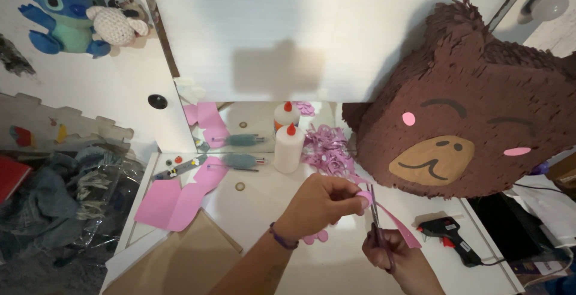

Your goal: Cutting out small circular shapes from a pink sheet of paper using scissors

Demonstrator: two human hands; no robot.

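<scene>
My left hand pinches the upper end of a pink paper strip above the white table. My right hand grips purple-handled scissors, blades pointing up and closed around the strip just beside my left fingertips. A small pink cut shape lies on the table under my left wrist. Behind my hands sits a heap of pink paper cut-outs.
A large brown bear-face piñata fills the right. A white glue bottle with red cap stands against a mirror. Pink paper sheets, brown card, a black glue gun and a blue fuzzy pen lie around. Plush toys hang top left.
</scene>
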